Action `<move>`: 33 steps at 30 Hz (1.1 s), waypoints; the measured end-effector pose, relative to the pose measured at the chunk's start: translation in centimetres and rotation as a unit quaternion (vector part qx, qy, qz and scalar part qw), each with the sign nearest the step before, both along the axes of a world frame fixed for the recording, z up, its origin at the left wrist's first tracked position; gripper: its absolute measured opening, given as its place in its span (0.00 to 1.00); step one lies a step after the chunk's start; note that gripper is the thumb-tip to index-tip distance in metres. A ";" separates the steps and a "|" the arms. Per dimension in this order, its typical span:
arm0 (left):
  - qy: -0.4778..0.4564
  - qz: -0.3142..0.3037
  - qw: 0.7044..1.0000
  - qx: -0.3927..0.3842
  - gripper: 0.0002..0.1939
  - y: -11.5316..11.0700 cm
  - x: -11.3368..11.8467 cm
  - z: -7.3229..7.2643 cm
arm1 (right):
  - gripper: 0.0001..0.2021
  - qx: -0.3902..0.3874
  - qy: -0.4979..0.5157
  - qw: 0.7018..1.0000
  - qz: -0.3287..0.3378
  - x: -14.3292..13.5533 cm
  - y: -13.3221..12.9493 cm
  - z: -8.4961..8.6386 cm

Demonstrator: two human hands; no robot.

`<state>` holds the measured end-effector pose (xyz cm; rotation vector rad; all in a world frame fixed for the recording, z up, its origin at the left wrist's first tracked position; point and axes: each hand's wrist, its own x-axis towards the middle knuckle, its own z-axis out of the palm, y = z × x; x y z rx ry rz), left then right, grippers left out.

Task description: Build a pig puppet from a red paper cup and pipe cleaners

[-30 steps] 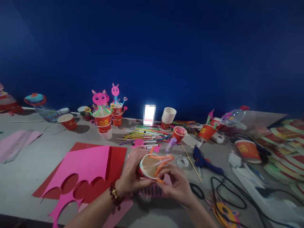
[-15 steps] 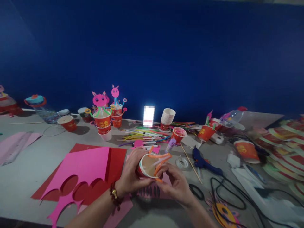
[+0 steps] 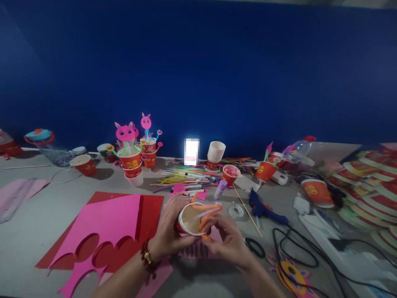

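We see the left hand [image 3: 170, 223] wrapped around a paper cup [image 3: 188, 220], while the right hand [image 3: 229, 238] pinches an orange pipe cleaner [image 3: 202, 226] at its rim. On our bench [image 3: 21, 248], cut pink paper [image 3: 108, 217] is lying over red paper [image 3: 151, 211].

cup [image 3: 190, 217]: paper, smooth, matt inside
orange stems [image 3: 214, 206]: fuzzy, matt
pink sht [image 3: 108, 217]: matt, smooth; card or foam, can't tell
bracelet [image 3: 147, 257]: glossy beads, 1 gold, metal-look
glue gun [image 3: 263, 210]: blue plastic, semi-matt
stick [image 3: 248, 211]: bare wood, matt
jar [image 3: 58, 154]: clr plastic, glossy
tbl [image 3: 18, 256]: smooth, slight sheen
wall [image 3: 198, 74]: matt, smooth; mat'l unclear
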<state>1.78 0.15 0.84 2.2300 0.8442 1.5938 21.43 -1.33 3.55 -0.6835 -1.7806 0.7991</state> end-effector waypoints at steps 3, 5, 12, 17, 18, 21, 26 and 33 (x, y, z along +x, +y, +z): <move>-0.001 -0.003 1.000 0.011 0.34 0.0 0.0 0.0 | 0.06 0.011 -0.002 1.000 -0.007 0.0 -0.1 0.1; -0.003 -0.004 1.000 0.012 0.33 0.0 0.0 0.0 | 0.06 0.007 -0.001 1.000 -0.006 0.0 -0.1 0.1; 0.011 0.004 1.000 0.013 0.35 0.0 -0.2 -0.3 | 0.07 0.031 -0.020 0.999 -0.014 0.1 0.0 0.3; 0.011 0.009 1.000 0.014 0.35 0.0 -0.3 -0.3 | 0.06 0.017 -0.019 1.000 -0.010 0.0 -0.1 0.6; 0.014 0.010 1.000 0.018 0.36 0.0 -0.3 -0.3 | 0.07 0.018 -0.020 1.000 -0.010 0.0 0.0 0.5; 0.018 0.010 0.999 0.027 0.37 0.0 -0.3 -0.3 | 0.08 0.025 -0.024 0.999 -0.013 0.2 -0.1 0.2; 0.009 -0.005 0.999 0.030 0.34 0.1 -0.3 -0.3 | 0.09 0.015 -0.026 0.999 -0.019 0.1 -0.4 0.2; 0.008 -0.023 0.999 0.042 0.34 0.1 -0.4 -0.1 | 0.09 0.030 -0.028 0.999 -0.018 0.1 -0.4 0.7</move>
